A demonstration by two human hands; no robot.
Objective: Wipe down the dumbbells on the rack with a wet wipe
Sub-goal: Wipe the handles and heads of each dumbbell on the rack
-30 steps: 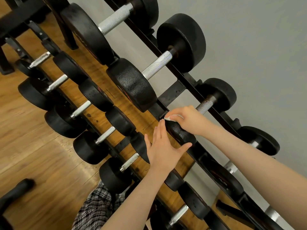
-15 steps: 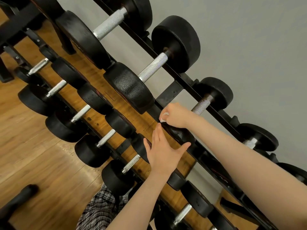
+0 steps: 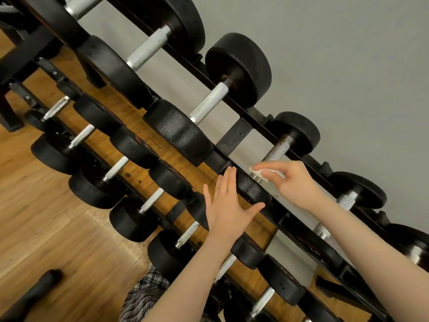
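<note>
- While the right hand [image 3: 294, 182] pinches a small white wipe [image 3: 261, 173] between thumb and fingers, it rests at the near end of one dumbbell's handle [image 3: 276, 152], just behind the near head [image 3: 251, 189].
- The left hand [image 3: 227, 205] is open and flat, with fingers spread; it lies against the outer face of that same head and holds nothing. I think it steadies the dumbbell.
- This dumbbell sits on the upper tier of the rack [image 3: 239, 133], about in the middle of the row.
- How far the task is: I judge it is in the middle of one dumbbell, at the handle. The far head [image 3: 297, 133] is not touched by either hand now.
- I cannot tell which dumbbells are already clean; no wet marks are visible on them.
- Many are probably left: larger ones on the upper tier to the left, smaller ones to the right, and a full lower tier [image 3: 130, 159] below.
- The rack is black metal with two sloped tiers, and it stands just beside a plain grey wall [image 3: 348, 54].
- The floor [image 3: 46, 217] is wood planks, warm brown. A dark object lies on it at the lower left; it is too blurred to name.
- A checked cloth [image 3: 144, 296], probably the person's clothing, shows at the bottom edge.
</note>
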